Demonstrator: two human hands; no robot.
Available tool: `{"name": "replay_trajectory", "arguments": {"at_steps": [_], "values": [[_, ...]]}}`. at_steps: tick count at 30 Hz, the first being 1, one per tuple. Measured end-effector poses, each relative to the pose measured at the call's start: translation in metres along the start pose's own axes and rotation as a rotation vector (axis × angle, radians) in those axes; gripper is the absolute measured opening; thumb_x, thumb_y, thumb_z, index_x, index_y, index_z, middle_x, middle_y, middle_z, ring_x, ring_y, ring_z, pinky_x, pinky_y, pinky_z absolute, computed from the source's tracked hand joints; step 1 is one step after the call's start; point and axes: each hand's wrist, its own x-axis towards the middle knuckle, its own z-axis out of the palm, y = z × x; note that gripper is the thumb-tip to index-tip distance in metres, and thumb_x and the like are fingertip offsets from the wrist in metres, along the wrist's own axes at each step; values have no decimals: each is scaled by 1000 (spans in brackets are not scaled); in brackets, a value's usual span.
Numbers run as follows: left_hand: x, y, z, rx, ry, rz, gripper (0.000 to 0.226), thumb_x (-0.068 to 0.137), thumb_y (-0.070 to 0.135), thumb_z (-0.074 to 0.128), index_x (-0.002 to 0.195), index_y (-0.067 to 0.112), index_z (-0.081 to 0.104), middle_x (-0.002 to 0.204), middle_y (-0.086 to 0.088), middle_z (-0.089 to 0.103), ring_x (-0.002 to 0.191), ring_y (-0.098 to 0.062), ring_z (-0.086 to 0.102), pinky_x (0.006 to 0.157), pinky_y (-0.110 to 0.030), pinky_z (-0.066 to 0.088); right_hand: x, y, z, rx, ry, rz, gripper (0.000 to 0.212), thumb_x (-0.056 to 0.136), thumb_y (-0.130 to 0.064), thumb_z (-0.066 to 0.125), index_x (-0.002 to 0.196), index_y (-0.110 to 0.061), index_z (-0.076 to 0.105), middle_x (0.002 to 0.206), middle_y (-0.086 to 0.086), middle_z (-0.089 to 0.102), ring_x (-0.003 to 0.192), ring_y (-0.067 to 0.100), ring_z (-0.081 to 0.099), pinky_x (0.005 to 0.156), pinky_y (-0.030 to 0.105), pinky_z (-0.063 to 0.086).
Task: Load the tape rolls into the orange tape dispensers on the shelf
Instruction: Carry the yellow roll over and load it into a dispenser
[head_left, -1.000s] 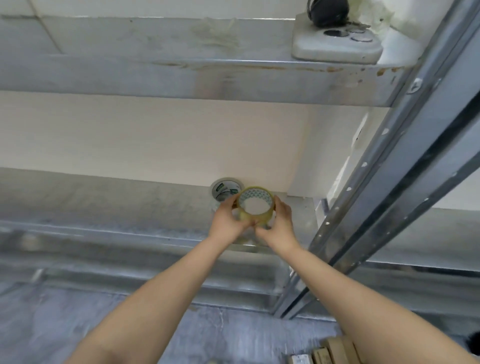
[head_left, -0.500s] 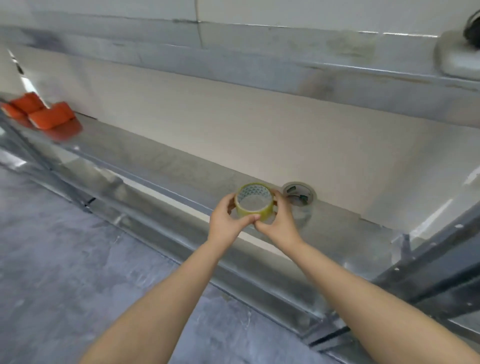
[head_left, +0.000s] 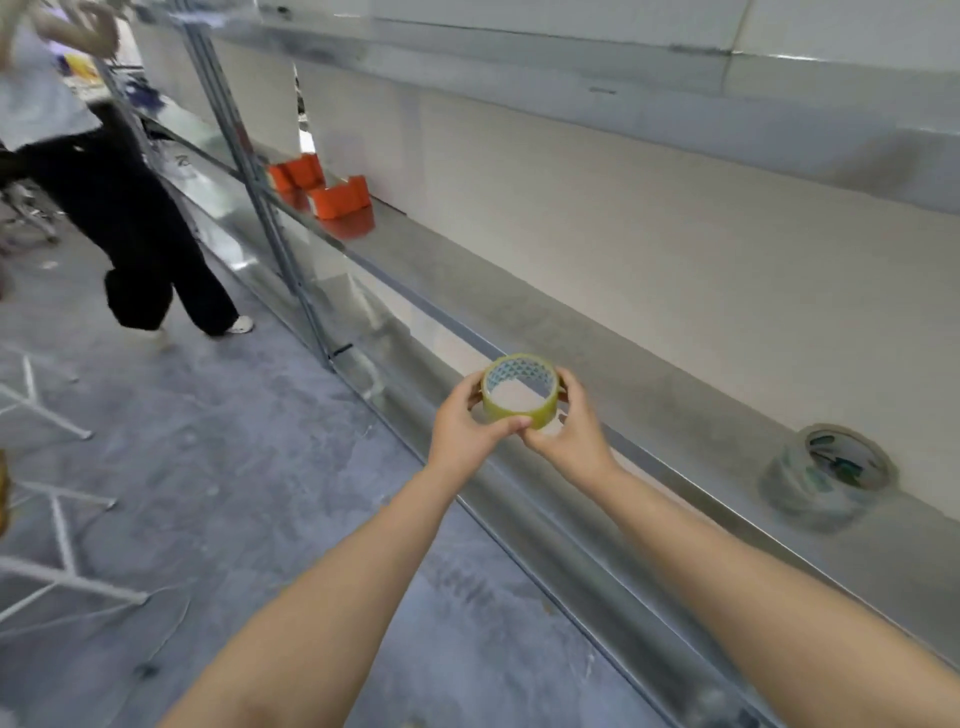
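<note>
- Grey concrete floor runs along a long metal shelf backed by a pale wall.
- I have both hands clamped on 1 yellowish tape roll, held in the air just in front of the shelf edge: left hand on its left side, right hand on its right.
- 2 orange tape dispensers sit far down the shelf to the left, well apart from the roll.
- 1 clear tape roll lies on the shelf to my right.
- Another person stands on the floor at far left.
</note>
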Motion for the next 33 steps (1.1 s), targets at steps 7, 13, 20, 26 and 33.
{"name": "replay_trajectory", "arguments": {"at_steps": [7,13,20,26,33], "values": [[45,-29,-94,27,41,-5,73,56,21,89,121,16,56,118,2,65,109,-12,59,85,-5,42,37,-38,94,27,-35,-57,70,62,-10,78,124,-10,46,124,8,56,115,23,52,97,45,45],[82,-38,-161,-18,28,10,68,59,18,88,119,20,55,116,4,64,111,-11,59,80,1,42,72,-69,153,30,-57,-104,69,63,-11,79,124,-14,47,122,-1,54,116,20,50,96,32,44],[116,-52,-206,-66,72,17,61,63,17,85,113,32,54,117,7,63,115,-13,57,97,-24,45,109,-91,204,66,-113,-127,70,63,-10,80,124,-8,46,123,9,56,116,23,51,98,44,44],[166,-64,-236,-69,125,-2,59,64,14,84,114,25,56,117,2,64,114,-15,58,100,-29,45,161,-97,245,78,-146,-156,67,63,-10,79,123,-11,48,122,7,58,113,20,53,96,39,46],[262,-74,-262,-42,145,14,67,64,13,85,124,10,54,123,-4,63,116,-16,57,94,-16,44,256,-93,288,95,-160,-185,66,63,-17,79,121,-16,47,120,3,59,114,18,54,95,34,47]]}}
